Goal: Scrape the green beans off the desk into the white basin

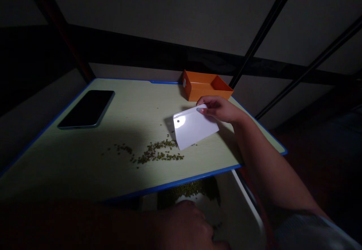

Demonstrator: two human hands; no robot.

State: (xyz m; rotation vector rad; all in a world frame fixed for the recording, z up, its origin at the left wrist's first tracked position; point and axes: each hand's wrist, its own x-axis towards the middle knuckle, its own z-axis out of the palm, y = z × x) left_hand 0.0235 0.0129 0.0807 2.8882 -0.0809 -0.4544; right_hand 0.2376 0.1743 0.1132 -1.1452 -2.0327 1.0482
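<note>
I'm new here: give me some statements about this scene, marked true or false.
1. The right hand holds a flat white piece. True.
2. The orange tray stands left of the phone. False: it stands to the right.
3. Small green grains lie scattered on the table. True.
4. The left hand rests on the table. False: it is past the near edge, by the white bin.
5. The table has blue edging. True.

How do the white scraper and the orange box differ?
The white scraper is a thin sheet, while the orange box is an open-topped container with raised sides. The right hand holds the scraper tilted; the box sits on the table. The scraper is white, the box orange. Both are right of the phone.
</note>
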